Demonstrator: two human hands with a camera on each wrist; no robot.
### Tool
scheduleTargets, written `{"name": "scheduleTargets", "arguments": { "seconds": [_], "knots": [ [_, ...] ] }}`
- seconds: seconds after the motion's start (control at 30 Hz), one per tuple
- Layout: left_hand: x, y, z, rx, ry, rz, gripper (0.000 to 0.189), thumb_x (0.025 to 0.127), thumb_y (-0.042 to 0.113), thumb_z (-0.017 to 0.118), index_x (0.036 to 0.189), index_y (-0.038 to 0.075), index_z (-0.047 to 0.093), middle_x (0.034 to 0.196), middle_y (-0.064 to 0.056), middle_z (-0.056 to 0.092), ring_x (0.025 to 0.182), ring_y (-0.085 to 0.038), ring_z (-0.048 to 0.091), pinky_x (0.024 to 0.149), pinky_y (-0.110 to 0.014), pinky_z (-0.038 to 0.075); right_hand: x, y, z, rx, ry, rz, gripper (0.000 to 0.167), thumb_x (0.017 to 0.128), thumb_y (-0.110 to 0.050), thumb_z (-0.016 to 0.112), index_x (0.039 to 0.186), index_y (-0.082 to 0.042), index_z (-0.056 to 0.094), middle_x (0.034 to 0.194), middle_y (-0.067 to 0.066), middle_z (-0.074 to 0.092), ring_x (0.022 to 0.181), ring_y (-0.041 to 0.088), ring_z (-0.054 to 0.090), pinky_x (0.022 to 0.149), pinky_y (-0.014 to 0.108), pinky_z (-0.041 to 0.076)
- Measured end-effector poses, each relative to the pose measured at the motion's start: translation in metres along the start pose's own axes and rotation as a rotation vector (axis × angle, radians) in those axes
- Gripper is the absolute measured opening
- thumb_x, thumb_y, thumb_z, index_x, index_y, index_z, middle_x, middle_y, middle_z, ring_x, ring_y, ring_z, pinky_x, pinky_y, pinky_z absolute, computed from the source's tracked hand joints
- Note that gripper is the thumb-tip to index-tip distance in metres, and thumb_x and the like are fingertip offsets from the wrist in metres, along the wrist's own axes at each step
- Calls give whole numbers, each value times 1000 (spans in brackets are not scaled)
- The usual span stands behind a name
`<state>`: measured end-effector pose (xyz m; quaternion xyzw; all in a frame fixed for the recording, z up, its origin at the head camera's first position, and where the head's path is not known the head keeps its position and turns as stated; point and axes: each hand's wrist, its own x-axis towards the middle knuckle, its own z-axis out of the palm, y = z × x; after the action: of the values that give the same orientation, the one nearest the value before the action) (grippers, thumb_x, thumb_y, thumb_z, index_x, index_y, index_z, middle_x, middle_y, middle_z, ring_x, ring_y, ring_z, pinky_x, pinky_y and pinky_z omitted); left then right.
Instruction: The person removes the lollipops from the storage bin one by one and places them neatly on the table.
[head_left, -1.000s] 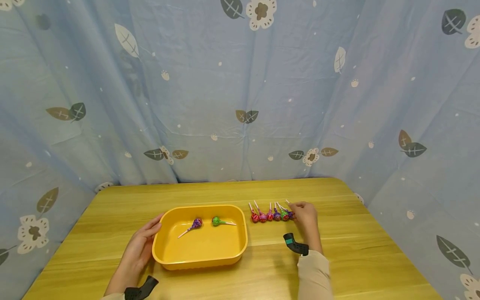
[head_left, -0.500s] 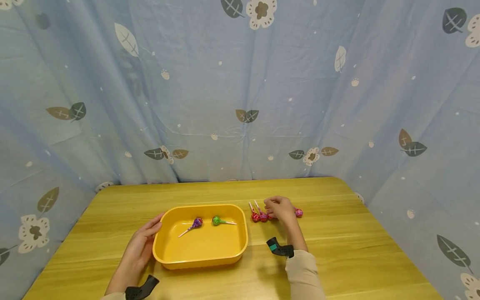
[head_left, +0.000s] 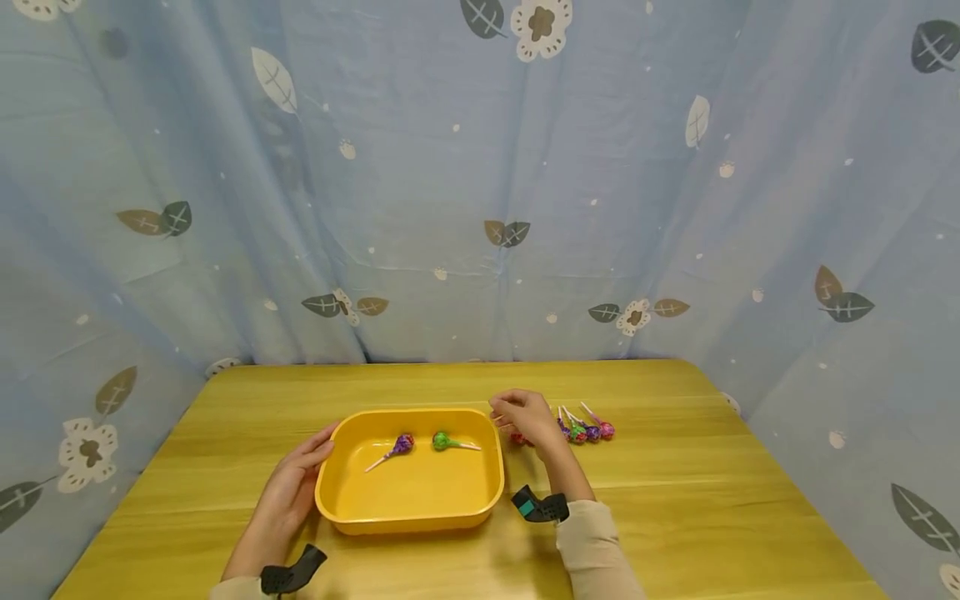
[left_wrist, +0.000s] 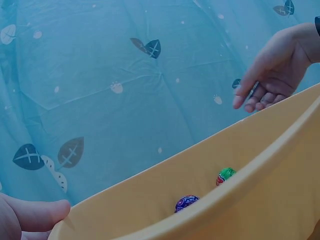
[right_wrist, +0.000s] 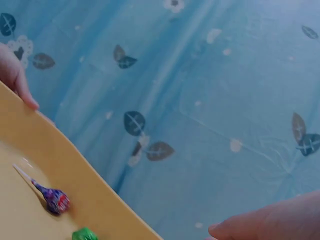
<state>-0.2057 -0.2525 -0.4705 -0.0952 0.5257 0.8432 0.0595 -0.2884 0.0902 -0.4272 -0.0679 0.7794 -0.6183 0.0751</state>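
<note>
A yellow plastic tray (head_left: 409,523) rests on the table with two wrapped lollipops inside, one purple (head_left: 403,443) and one green (head_left: 441,440). My left hand (head_left: 291,487) lies against the tray's left outer side, its fingers fairly straight and touching the rim. Just beyond the tray's right rim, my right hand (head_left: 527,418) hovers above red-wrapped lollipops (head_left: 517,437), which it partly covers. In the left wrist view the right hand's thumb and fingers (left_wrist: 242,95) look apart and loosely bent; no lollipop shows clearly between them.
Right of the right hand, more lollipops lie in a row, among them a green one (head_left: 578,434) and a pink one (head_left: 607,430). The wooden table (head_left: 697,500) ends at the back against a blue patterned curtain (head_left: 420,192).
My right hand has moved left along the lollipop row, from its right end to beside the tray, uncovering the lollipops at that end. The left hand stays at the tray. The head view shifts slightly.
</note>
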Motion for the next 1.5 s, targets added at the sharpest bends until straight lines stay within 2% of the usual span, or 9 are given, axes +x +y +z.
{"name": "scheduleTargets", "arguments": {
  "seconds": [0.07,0.17,0.3,0.4,0.57,0.8,0.97,1.3,1.5],
  "knots": [
    [0,0,0,-1,0,10,57,101,12,51,153,8,26,112,19,62,110,-3,57,98,-25,44,2,-5,6,-14,-26,-27,31,97,-18,60,114,8,63,96,22,66,86,40,62,75,44,56],
    [-1,1,0,-23,-5,16,46,101,12,52,145,19,43,111,19,62,109,-3,57,97,-24,45,3,-13,15,-46,-43,-54,29,97,-19,60,111,6,65,94,19,68,87,42,62,73,45,56],
    [0,0,1,-44,-8,17,27,101,11,51,118,27,62,111,18,63,110,-4,57,99,-25,43,5,-21,28,-84,-62,-53,24,96,-17,61,107,4,68,91,13,69,88,40,63,75,45,56],
    [0,0,0,-38,-4,12,30,101,11,51,125,27,59,111,18,63,111,-5,57,100,-26,43,8,-23,36,-109,-87,-43,23,96,-17,62,106,3,68,91,13,69,88,39,64,77,46,55],
    [1,0,-1,-28,4,-5,50,101,13,51,149,15,36,112,19,63,112,-5,57,100,-26,43,15,-25,50,-165,-130,-38,21,95,-17,63,104,1,69,86,11,69,87,39,65,75,46,56],
    [1,1,-1,-13,9,-6,56,102,13,50,152,10,27,110,19,62,112,-5,56,100,-26,42,22,-27,72,-197,-248,1,18,95,-14,63,102,2,69,85,14,69,81,36,66,72,42,57],
    [1,1,-1,-17,0,-4,59,102,12,49,153,6,21,110,19,62,112,-5,56,100,-26,43,23,-32,85,-224,-277,22,16,94,-14,64,100,-1,69,87,13,68,86,36,66,74,43,57],
    [-1,0,1,-39,-3,9,43,102,11,50,144,16,44,111,16,64,108,-6,58,97,-25,45,27,-30,105,-338,-367,0,18,93,-16,66,104,-4,73,94,5,69,88,25,66,74,37,57],
    [-2,0,1,-55,-7,6,26,101,11,51,115,28,64,111,16,64,112,-7,57,100,-28,43,29,-26,110,-397,-388,8,15,92,-17,67,99,-6,75,87,2,69,79,20,66,68,34,57]
  ]
}}
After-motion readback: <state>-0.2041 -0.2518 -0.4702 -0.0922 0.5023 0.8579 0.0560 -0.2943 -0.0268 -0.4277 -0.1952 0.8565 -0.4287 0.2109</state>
